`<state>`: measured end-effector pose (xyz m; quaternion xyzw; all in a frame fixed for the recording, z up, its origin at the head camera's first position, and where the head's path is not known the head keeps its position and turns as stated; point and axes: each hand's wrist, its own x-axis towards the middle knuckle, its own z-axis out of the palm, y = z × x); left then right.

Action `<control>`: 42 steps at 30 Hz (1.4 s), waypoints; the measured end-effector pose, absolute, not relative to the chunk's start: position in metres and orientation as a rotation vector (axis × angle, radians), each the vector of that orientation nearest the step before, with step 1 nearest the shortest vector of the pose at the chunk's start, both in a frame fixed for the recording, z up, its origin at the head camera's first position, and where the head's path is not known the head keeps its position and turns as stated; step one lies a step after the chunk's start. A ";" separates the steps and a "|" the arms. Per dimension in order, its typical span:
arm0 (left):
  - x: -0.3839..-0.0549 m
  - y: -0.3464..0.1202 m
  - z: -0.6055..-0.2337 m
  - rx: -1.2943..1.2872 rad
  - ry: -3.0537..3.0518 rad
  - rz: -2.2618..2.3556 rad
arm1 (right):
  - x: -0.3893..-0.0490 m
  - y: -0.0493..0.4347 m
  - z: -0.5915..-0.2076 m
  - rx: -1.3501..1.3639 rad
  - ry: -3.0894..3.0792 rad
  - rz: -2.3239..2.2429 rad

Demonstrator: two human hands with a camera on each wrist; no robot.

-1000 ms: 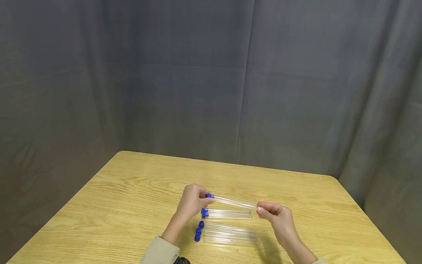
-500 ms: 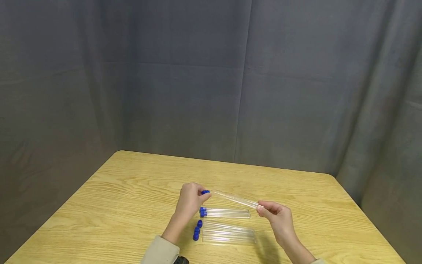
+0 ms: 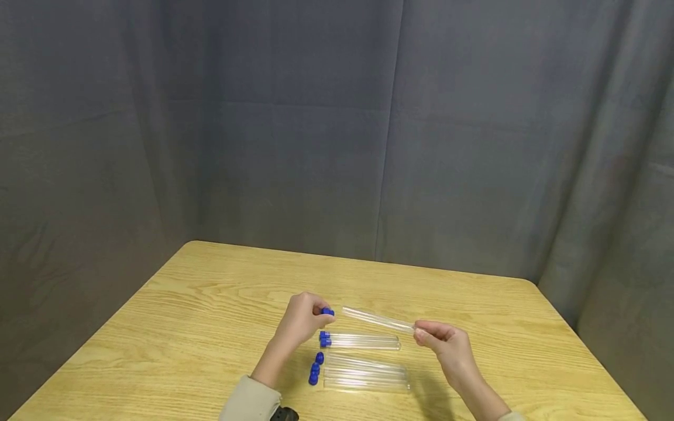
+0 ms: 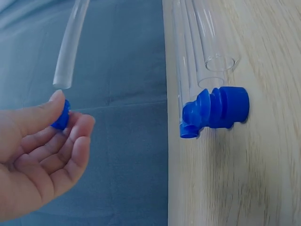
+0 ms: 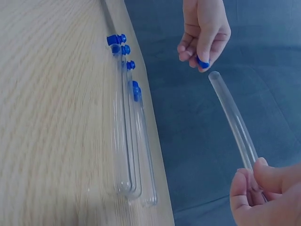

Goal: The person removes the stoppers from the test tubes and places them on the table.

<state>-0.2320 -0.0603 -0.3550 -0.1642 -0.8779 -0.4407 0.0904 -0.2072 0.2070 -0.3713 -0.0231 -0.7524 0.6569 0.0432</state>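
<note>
Between thumb and fingers my left hand (image 3: 302, 318) pinches a blue cap (image 3: 327, 311); the left wrist view shows the cap (image 4: 61, 116) partly covered by the thumb. My right hand (image 3: 449, 348) grips a clear test tube (image 3: 376, 319) by its rounded end, above the table. The tube's open end points at the cap, with a small gap between them, plain in the right wrist view, where the tube (image 5: 233, 120) tilts. Below the hands lie capped tubes (image 3: 363, 341) side by side. Nearer the person are several uncapped tubes (image 3: 365, 372) and loose blue caps (image 3: 315, 369) at their left ends.
Everything lies on a wood-grain table (image 3: 237, 280) with rounded far corners. Grey curtains (image 3: 284, 146) hang behind it and at both sides. A dark wristband (image 3: 285, 414) shows at the left sleeve (image 3: 250, 400).
One second ago the blue cap sat on the tube's end. The left hand has pulled it off toward the left, and cap and tube are now apart. The right hand keeps its grip.
</note>
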 end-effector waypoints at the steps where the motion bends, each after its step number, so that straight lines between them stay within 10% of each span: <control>1: -0.232 -0.061 -0.355 -0.485 -2.621 -1.307 | -0.208 0.208 -0.372 -0.061 -2.323 1.995; 42: -0.234 -0.066 -0.364 -0.471 -2.817 -1.221 | -0.227 0.205 -0.407 0.519 -2.820 1.494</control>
